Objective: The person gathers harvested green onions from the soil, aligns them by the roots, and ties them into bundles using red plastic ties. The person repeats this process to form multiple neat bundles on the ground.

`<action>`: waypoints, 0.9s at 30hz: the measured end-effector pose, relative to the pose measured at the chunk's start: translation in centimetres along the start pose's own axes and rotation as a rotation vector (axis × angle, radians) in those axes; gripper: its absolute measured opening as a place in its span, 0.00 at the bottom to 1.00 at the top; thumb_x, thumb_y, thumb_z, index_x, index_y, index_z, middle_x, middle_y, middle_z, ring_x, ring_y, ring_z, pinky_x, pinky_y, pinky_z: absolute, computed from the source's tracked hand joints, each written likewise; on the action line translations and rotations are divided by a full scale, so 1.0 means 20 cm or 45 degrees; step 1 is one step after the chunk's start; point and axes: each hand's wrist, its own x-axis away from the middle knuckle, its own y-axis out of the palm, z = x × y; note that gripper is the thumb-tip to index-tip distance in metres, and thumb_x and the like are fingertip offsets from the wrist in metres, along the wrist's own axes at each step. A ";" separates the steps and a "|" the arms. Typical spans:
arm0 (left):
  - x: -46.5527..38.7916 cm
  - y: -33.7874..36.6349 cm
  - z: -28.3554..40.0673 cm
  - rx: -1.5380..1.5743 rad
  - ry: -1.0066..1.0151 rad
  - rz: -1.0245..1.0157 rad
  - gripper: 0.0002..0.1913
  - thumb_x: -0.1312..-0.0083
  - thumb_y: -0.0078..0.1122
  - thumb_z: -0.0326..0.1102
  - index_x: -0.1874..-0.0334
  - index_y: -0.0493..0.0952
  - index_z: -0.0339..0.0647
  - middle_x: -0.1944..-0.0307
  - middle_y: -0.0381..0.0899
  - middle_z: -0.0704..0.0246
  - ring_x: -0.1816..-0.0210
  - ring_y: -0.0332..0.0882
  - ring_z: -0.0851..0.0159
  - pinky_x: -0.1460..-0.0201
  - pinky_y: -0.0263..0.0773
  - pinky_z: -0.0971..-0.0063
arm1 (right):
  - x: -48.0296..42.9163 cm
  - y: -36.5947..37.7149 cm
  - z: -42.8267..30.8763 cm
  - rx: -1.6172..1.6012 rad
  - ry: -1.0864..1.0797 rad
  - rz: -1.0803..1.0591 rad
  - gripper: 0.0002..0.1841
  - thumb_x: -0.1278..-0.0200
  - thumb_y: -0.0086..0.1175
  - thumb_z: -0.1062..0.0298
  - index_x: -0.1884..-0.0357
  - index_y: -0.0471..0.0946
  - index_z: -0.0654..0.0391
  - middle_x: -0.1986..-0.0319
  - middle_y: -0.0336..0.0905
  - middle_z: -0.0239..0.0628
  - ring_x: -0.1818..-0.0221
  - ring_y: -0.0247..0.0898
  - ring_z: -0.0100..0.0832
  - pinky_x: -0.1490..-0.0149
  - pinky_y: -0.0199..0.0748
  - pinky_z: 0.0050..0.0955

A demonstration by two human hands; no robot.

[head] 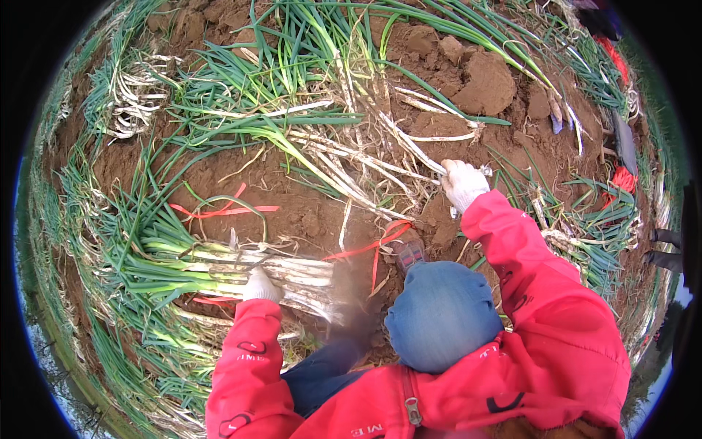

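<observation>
My left hand (262, 286), in a white knit glove, rests on a bundle of green onions (296, 271) lying on the soil, its fingers around part of the white stalks. The leaves of that bundle fan out to the left. At the right, my gloved right hand (462, 182) grips the lower end of a long green onion stalk (411, 144), whose leaves run up and to the left. Beneath it lies a loose heap of green onions (334, 156) with dry, dirty outer leaves. Red plastic ribbon (378, 241) lies between the bundle and my shoe.
My bent knee (444, 318) in blue jeans is in front of me. Another red ribbon (230, 210) lies above the bundle. Large soil clods (485, 82) sit at the upper right. More onions (137, 99) lie at the upper left. A red ribbon bunch (622, 181) is at the right.
</observation>
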 end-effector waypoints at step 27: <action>0.03 -0.01 0.03 -0.080 -0.002 0.034 0.45 0.38 0.79 0.48 0.24 0.65 0.34 0.39 0.85 0.47 0.39 0.86 0.46 0.35 0.81 0.57 | -0.34 0.18 -0.50 -0.455 0.152 -0.581 0.40 0.36 0.69 0.49 0.27 0.71 0.60 0.44 0.86 0.54 0.42 0.83 0.55 0.36 0.79 0.47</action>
